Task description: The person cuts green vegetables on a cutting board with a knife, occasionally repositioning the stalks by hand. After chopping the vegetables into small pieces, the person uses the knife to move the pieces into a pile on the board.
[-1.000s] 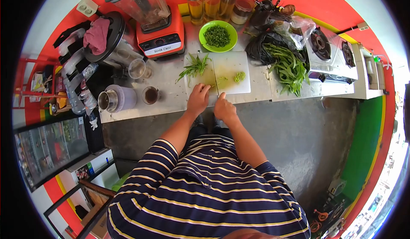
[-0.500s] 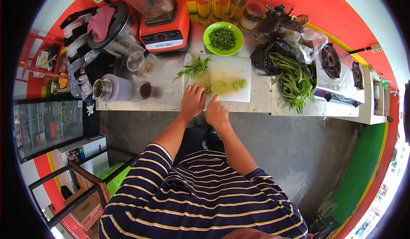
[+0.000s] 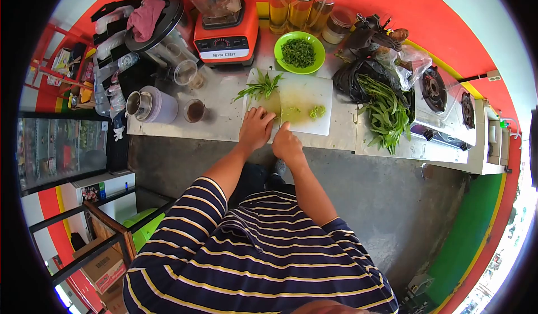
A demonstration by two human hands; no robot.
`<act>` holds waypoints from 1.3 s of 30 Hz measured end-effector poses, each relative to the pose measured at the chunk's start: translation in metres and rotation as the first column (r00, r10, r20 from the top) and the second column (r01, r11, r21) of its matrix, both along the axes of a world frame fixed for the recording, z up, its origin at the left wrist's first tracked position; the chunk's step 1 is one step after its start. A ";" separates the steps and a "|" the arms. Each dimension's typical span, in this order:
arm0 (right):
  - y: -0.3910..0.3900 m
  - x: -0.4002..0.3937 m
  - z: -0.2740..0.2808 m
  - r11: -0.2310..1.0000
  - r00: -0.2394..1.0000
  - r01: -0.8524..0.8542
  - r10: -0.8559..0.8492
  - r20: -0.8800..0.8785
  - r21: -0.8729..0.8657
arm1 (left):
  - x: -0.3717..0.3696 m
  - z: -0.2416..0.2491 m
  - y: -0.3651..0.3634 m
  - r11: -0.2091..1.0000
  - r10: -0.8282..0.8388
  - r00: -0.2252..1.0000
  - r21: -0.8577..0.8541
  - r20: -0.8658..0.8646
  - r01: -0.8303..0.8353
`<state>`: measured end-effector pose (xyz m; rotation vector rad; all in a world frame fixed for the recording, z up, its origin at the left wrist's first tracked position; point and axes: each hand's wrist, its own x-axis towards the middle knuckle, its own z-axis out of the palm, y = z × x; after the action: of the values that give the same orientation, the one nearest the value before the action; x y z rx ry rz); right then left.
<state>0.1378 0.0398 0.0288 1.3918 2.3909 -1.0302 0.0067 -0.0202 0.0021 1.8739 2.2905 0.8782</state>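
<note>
On the white cutting board [image 3: 320,92], my left hand [image 3: 256,128] presses down with curled fingers over a bunch of green stems, whose tips peek out beside its fingertips. My right hand [image 3: 288,144] is closed around a knife [image 3: 281,104], its index finger stretched along the top. The thin blade is seen almost edge-on, just right of my left fingers; the handle is hidden. Long green leaves [image 3: 259,86] lie beyond my left hand. A small pile of chopped green bits [image 3: 317,111] sits on the board's right side, with scattered bits [image 3: 290,112] nearer the blade.
Behind the board stands a green bowl [image 3: 319,64] of chopped leaves. A red blender [image 3: 227,42], several bottles [image 3: 301,8] and a jar [image 3: 337,25] line the wall. Leafy stems [image 3: 386,115] and a stove [image 3: 443,101] are right; a glass [image 3: 195,110] is left.
The whole view has shifted and tilted slightly, with the counter's left side appearing higher. Both hands keep nearly the same place and grip on the board.
</note>
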 end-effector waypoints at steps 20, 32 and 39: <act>0.009 0.049 0.007 0.994 0.993 0.102 -0.099 0.065 -0.033 | 0.019 0.003 0.025 0.991 0.110 0.993 -0.081 0.044 -0.106; 0.034 0.071 0.038 0.996 0.994 0.056 -0.062 -0.090 -0.069 | 0.046 -0.006 0.063 0.986 0.073 0.984 -0.162 0.160 -0.047; 0.027 0.050 0.018 0.996 0.998 0.057 -0.057 -0.003 -0.065 | 0.043 0.002 0.060 0.990 0.045 0.977 -0.143 0.208 -0.015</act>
<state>0.1875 0.0665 0.0466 1.4442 2.3121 -1.1164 0.0496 0.0396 0.0037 1.6099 2.1967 0.8489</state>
